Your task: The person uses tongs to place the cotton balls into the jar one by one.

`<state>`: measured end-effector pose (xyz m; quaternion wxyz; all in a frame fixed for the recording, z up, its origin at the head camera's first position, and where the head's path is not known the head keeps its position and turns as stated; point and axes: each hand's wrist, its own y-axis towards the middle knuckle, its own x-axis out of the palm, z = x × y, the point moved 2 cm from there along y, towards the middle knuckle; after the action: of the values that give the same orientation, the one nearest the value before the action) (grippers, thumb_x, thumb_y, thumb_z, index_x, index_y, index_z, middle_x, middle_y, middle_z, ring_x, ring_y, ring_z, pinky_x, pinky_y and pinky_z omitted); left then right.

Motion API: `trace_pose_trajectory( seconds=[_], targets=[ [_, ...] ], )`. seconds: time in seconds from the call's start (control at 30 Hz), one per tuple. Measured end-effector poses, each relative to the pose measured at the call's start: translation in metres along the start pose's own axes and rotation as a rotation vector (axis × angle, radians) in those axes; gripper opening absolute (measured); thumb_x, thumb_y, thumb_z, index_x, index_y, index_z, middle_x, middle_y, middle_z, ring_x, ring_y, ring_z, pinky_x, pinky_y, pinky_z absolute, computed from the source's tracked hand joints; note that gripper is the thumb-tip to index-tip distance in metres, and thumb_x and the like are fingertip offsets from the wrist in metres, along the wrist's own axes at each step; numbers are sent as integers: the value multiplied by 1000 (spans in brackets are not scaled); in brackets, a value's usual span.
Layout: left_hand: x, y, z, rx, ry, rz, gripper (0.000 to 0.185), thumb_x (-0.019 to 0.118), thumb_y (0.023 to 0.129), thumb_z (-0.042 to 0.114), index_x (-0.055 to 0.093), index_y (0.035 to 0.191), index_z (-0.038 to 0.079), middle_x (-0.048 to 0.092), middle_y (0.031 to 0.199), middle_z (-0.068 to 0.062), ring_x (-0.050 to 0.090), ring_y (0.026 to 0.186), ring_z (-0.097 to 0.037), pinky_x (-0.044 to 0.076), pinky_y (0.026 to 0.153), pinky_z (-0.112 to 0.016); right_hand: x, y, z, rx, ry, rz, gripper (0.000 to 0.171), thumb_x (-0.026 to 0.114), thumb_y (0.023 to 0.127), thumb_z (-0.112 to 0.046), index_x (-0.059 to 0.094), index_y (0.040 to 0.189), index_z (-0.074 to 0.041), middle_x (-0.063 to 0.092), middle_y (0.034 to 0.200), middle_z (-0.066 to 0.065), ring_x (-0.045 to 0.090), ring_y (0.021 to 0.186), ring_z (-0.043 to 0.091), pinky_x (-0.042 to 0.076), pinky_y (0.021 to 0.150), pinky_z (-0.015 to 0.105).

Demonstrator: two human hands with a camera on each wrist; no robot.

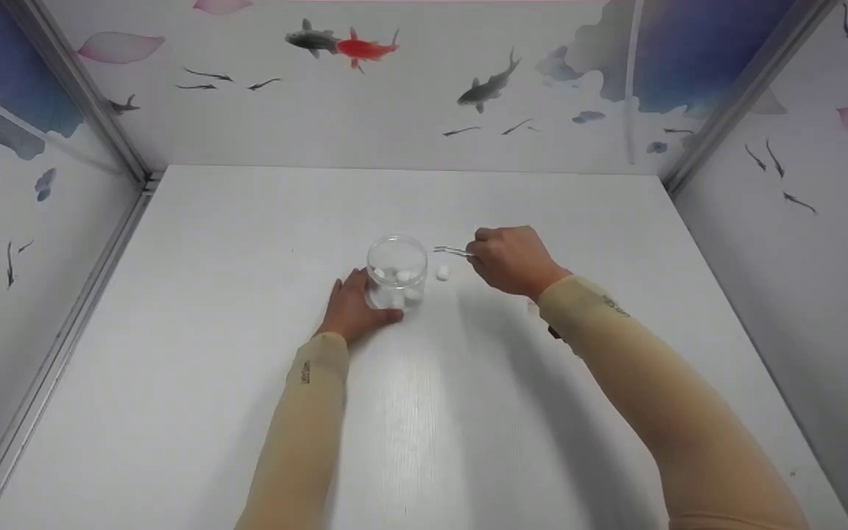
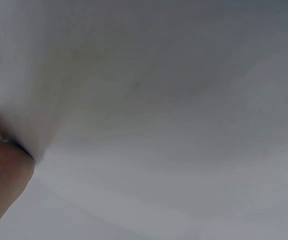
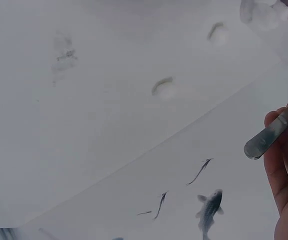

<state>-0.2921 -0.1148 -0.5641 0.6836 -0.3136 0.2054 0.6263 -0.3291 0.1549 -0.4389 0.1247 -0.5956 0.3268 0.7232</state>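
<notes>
My left hand point(image 1: 356, 308) grips a clear round jar point(image 1: 397, 254) from its left side, thumb across the front. Several white cotton balls point(image 1: 403, 277) lie inside the jar. Right of the jar, my right hand point(image 1: 512, 258) pinches metal tweezers point(image 1: 453, 251), their tips pointing left with nothing seen between them. Just below the tips, a loose cotton ball point(image 1: 442, 273) rests on the table. In the right wrist view, the tweezers' rounded end point(image 3: 266, 140) sticks out from the fingers, and two white balls point(image 3: 165, 90) lie apart on the table. Only part of the left hand point(image 2: 6, 175) shows in the left wrist view.
The white table point(image 1: 210, 294) is enclosed by panels point(image 1: 409, 110) painted with fish and petals at the back and sides. Another pale thing point(image 1: 533, 308), partly hidden, lies beside the right forearm. A grey smudge point(image 3: 65, 54) marks the table in the right wrist view.
</notes>
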Motion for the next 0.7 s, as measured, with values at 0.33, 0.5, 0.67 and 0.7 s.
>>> trace_pose_trajectory(
  seconds=[0.33,0.5,0.67,0.7],
  targets=[
    [0,-1,1,-7,-3,-7,111,86,73,51,26,158,12,26,162,-10,13,150,-27,-4,122,-37,25,-18,20,90,-31,-148,8,70,91,-11,77,89,-7,65,76,6,58,58,19,57,54,38],
    [0,-1,1,-12,-8,-7,112,86,72,52,26,158,13,24,163,-10,11,151,-28,-3,123,-37,35,-19,22,124,-27,-211,9,70,92,-12,77,91,-7,67,80,7,60,62,19,58,58,39],
    [0,1,-2,6,-16,-7,113,86,71,54,27,158,13,27,162,-9,13,150,-28,-4,122,-37,41,-19,22,124,-27,-225,8,71,91,-12,77,89,-7,67,80,6,63,65,20,58,59,38],
    [0,2,-3,9,-16,-8,114,86,70,54,27,158,13,27,162,-9,13,150,-28,-4,122,-37,42,-18,22,121,-29,-222,8,71,91,-12,77,88,-7,67,79,6,63,65,20,58,58,39]
  ],
)
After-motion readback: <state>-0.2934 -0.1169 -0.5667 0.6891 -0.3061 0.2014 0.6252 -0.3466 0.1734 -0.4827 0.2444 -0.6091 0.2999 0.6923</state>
